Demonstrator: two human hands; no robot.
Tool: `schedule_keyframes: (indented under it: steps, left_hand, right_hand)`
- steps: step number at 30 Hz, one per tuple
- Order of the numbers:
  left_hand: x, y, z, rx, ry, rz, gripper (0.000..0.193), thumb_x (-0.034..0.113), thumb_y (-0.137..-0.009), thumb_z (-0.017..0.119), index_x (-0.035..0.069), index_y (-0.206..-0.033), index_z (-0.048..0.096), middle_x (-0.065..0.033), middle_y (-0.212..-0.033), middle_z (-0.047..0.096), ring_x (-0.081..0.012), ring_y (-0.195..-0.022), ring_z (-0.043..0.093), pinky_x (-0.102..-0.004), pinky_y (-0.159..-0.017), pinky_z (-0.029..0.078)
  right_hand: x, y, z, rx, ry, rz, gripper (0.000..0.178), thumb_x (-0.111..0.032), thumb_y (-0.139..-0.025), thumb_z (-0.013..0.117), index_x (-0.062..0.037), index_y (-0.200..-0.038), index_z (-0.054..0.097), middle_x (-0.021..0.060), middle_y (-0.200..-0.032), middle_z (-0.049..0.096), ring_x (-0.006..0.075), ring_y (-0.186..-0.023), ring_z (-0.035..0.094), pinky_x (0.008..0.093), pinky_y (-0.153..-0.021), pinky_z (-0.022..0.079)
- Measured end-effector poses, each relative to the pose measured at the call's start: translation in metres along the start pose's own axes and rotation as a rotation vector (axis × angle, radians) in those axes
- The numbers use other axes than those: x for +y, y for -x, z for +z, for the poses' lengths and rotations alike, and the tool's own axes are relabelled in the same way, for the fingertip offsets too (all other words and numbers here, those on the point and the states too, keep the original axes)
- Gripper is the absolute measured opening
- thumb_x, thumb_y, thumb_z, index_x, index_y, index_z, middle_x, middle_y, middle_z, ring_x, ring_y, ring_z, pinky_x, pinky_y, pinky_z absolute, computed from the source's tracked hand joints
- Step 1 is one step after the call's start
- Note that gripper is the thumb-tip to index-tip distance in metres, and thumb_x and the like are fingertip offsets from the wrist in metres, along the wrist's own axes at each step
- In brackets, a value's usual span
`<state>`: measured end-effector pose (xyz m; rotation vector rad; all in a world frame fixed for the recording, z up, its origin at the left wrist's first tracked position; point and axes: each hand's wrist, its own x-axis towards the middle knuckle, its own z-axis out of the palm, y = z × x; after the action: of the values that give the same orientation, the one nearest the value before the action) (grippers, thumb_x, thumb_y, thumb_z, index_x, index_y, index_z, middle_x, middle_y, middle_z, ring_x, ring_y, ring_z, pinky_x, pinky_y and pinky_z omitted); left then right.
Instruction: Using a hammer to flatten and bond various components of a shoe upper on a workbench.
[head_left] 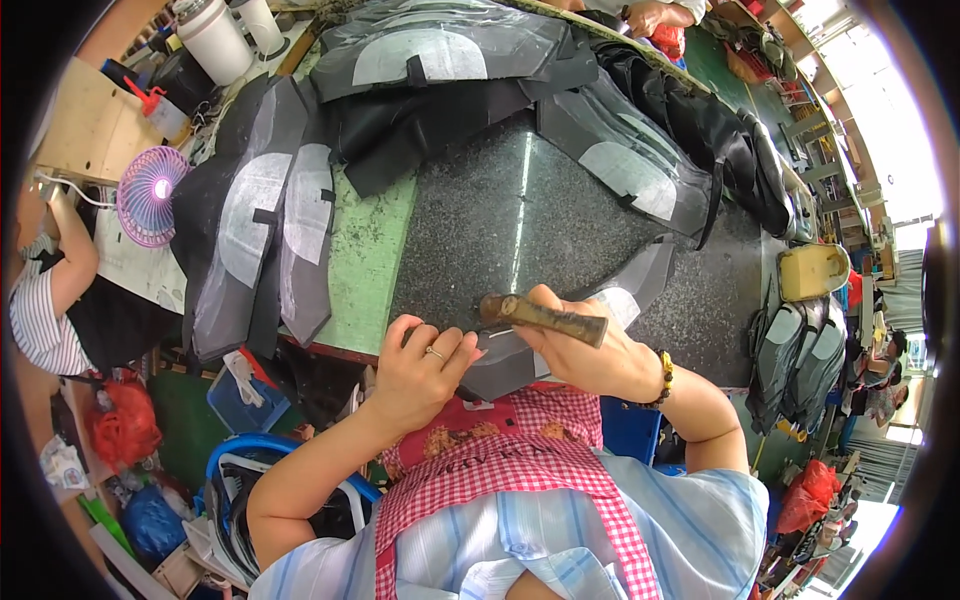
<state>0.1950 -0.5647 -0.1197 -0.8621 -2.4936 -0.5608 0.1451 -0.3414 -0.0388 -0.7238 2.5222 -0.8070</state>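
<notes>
My right hand (pixel 590 355) grips a worn, brownish hammer (pixel 550 318), its head lying across the top of the fist; its handle is mostly hidden by the hand. Below both hands, a dark grey curved panel (pixel 500 372) with a whitish patch lies at the near edge of the dark stone slab (pixel 470 220). On its left end my left hand (pixel 425 370) is closed, thumb and fingertips at the panel's edge, a ring on one finger. The panel reaches right, behind my right hand, to a tapered end (pixel 650 268).
Similar panels (pixel 255 215) are stacked left, with more at the back (pixel 430 55) and right (pixel 630 165). Black sheet material (pixel 700 120) lies far right. A purple fan (pixel 152 195) stands left near a person's arm (pixel 72 250). Another person's hand (pixel 655 15) shows at the top.
</notes>
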Motion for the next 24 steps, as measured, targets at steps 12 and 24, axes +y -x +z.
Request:
schedule_keyframes:
  steps: [12, 24]
  left_hand:
    - [-0.006, -0.004, -0.001, -0.008, 0.088, -0.065, 0.018, 0.018, -0.074, 0.078, 0.007, -0.084, 0.068, -0.0009, -0.086, 0.061, -0.0190, -0.078, 0.057, -0.0378, -0.081, 0.044]
    - [0.045, -0.088, 0.035, -0.391, 0.239, -0.134, 0.074, 0.045, -0.077, 0.073, 0.002, -0.133, 0.050, -0.0198, -0.099, 0.065, -0.0342, -0.086, 0.064, -0.0439, -0.076, 0.049]
  right_hand:
    - [-0.005, -0.006, 0.006, 0.002, 0.126, -0.194, 0.034, -0.009, -0.087, 0.058, -0.0086, -0.121, 0.053, 0.0134, -0.091, 0.057, 0.0336, -0.070, 0.064, 0.0439, -0.055, 0.050]
    - [0.042, 0.024, -0.091, 0.687, -0.092, -0.024, 0.015, -0.015, -0.095, 0.057, -0.0030, -0.103, 0.063, 0.0004, -0.074, 0.054, 0.0102, -0.059, 0.051, 0.0265, -0.050, 0.041]
